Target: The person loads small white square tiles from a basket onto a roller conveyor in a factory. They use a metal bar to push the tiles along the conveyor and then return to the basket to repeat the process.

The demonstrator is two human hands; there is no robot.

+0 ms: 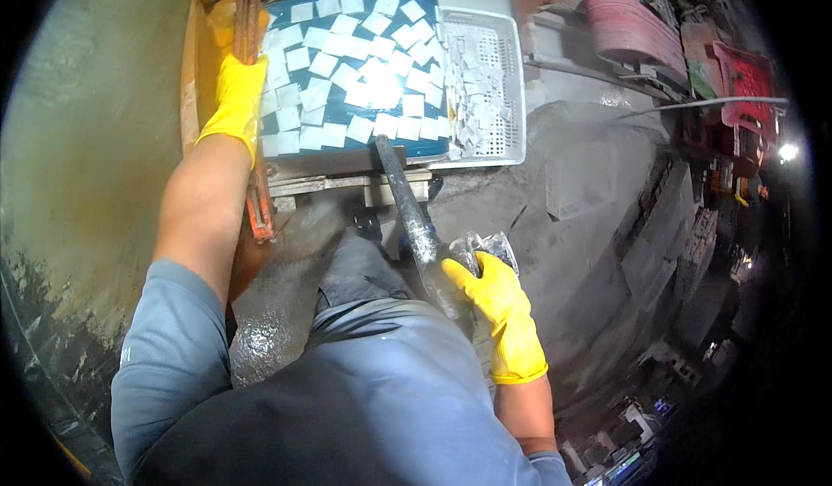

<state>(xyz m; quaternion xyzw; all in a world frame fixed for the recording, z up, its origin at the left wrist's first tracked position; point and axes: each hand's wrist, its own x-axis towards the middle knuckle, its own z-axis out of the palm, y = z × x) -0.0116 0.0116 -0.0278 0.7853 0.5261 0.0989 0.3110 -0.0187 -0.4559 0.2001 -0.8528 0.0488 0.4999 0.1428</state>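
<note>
Here, low and right of centre, your right hand point(498, 300) has its fingers curled around the dark pipe point(412, 217). The pipe's long axis runs up and left into the blue tub point(425, 143) of white squares. Farther off, upper left, your left hand point(236, 96) wraps its fingers around the rusty bar point(251, 18).

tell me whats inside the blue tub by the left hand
The blue tub holds many pale, flat square pieces, floating or lying spread across it, with glare on some. What lies beneath them cannot be seen. The left hand grips a rusty bar at the tub's edge.
</note>
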